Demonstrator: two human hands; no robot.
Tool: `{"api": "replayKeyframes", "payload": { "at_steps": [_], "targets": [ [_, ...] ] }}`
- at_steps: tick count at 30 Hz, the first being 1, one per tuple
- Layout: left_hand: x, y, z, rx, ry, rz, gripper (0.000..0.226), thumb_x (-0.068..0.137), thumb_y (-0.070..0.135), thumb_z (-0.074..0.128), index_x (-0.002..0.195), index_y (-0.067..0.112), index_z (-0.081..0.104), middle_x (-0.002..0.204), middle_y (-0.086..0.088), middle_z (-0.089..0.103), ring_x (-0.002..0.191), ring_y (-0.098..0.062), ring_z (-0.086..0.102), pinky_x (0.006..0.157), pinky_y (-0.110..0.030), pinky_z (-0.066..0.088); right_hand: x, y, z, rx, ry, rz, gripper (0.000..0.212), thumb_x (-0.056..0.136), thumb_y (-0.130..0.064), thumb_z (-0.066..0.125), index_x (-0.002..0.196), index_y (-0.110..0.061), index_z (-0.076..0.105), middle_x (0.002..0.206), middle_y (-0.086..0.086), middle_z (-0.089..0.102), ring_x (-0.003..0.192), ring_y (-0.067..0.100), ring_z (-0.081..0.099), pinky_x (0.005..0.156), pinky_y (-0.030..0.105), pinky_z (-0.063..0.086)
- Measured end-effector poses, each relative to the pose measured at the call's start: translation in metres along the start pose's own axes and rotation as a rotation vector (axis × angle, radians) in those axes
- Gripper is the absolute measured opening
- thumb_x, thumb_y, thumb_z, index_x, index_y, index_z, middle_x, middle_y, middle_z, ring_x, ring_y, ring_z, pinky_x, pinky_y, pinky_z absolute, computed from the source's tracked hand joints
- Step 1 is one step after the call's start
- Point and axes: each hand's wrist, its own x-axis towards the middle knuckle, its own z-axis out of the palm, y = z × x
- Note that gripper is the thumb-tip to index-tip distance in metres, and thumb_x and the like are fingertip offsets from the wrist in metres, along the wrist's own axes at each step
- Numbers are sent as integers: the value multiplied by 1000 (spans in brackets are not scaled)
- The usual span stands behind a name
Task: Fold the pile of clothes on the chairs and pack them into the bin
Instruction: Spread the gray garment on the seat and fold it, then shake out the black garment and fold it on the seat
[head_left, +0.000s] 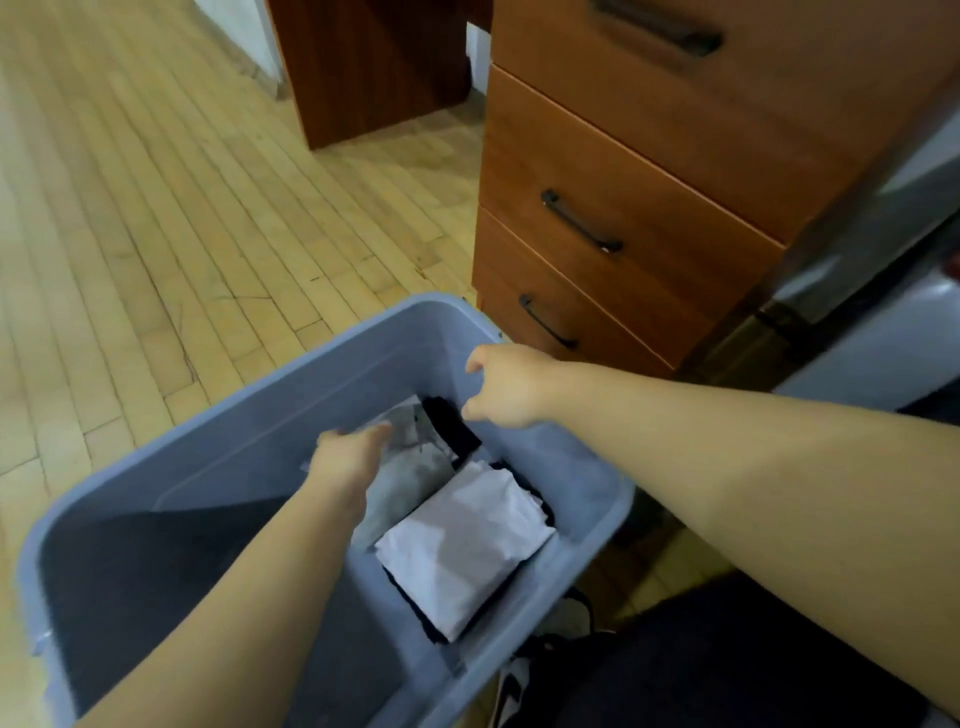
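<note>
A blue-grey plastic bin (322, 384) stands on the wooden floor below me. Inside it a folded white garment (467, 540) lies on top of dark cloth, next to a folded grey garment (410, 478), with a black garment (452, 426) at the far end. My left hand (348, 460) reaches into the bin, fingers stretched forward and resting on the grey garment. My right hand (511, 387) hovers over the bin's far right corner with loosely curled fingers and holds nothing. The bin's left half looks dark; I cannot tell whether cloth lies there.
A brown chest of drawers (623, 208) stands right behind the bin. A wooden desk panel (363, 67) is farther back. Dark clothes (701, 649) and a black-and-white piece (514, 686) lie at the lower right. Parquet floor (156, 208) spreads to the left.
</note>
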Motion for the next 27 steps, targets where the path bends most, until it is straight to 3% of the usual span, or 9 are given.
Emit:
{"api": "replayKeyframes", "payload": {
  "at_steps": [1,2,3,5,8,11,14,19,27],
  "targets": [
    [-17,6,11,43,-34,48,62,90,41,74,140,10,52,128,-6,60,109,-29,58,96,-49,48,-14,5,-7,-17,8,-7,60,98,-26,65,148,-1,44,102,26,66,61,27,52,56,35,42],
    [-35,12,22,83,-71,99,60,93,39,73,142,11,50,134,-5,57,113,-27,57,99,-48,47,-28,12,-12,-41,25,-18,61,97,-29,67,148,-3,45,126,26,64,83,34,65,70,40,54],
    [-57,19,35,119,-118,149,54,95,36,71,139,12,51,132,-2,57,108,-22,59,96,-44,49,-44,20,-18,-62,46,-24,63,96,-32,68,149,-7,45,141,21,57,106,35,65,87,44,56],
    [-95,33,54,175,-216,246,48,97,31,69,138,16,50,122,2,59,90,-12,58,78,-36,50,-78,36,-29,-65,71,-41,66,95,-37,68,152,-16,42,150,9,51,124,29,58,101,43,52],
    [-156,51,77,255,-333,339,56,95,34,72,145,21,49,129,-1,58,103,-19,60,81,-36,52,-141,66,-43,-45,132,-29,62,93,-37,71,148,-23,45,144,1,54,118,20,59,99,40,54],
    [-212,61,100,343,-456,471,45,95,34,70,136,27,55,122,4,61,102,-14,61,88,-38,55,-215,105,-53,50,195,31,62,92,-37,73,147,-26,47,138,-5,56,114,15,60,92,31,55],
    [-264,62,128,407,-570,606,41,93,31,73,131,27,57,119,7,61,101,-12,61,90,-37,54,-278,150,-53,112,294,102,62,89,-41,76,144,-29,50,136,-7,58,119,13,58,102,31,49],
    [-354,47,200,549,-754,811,42,91,26,75,130,29,59,126,6,60,109,-14,62,96,-39,54,-379,236,-30,211,419,259,59,88,-47,74,140,-31,53,132,-12,58,119,11,58,103,30,48],
    [-491,9,336,921,-986,1132,51,90,32,76,134,41,51,133,15,52,122,-7,55,73,-20,48,-531,383,35,413,623,657,61,87,-45,75,142,-29,51,136,-4,57,118,17,58,101,34,50]
  ]
}}
